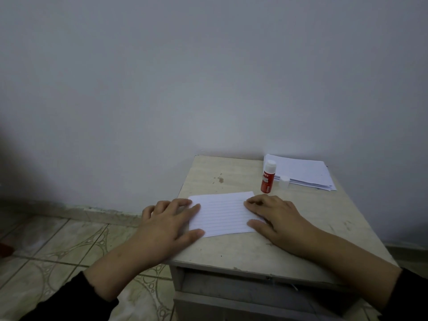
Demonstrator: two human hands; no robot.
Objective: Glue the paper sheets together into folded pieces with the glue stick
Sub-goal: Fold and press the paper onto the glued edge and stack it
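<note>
Now pressing a folded lined sheet flat, with more of the stack left to do.

My left hand (170, 220) and right hand (276, 216) lie spread, fingers straight, on the ends of the lined sheet (222, 214) at the worktop's (301, 246) near middle; I judge this piece nearly finished; the paper stack (305, 173) waits at the far corner; the uncapped glue stick (267, 177) stands beside it, cap (284, 181) alongside; its red label reads "GLUE STICK", brand illegible.

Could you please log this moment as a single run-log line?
left hand: flat on lined paper | right hand: flat on paper | glue stick: upright, uncapped, untouched | cap: beside it | paper stack: behind
</note>
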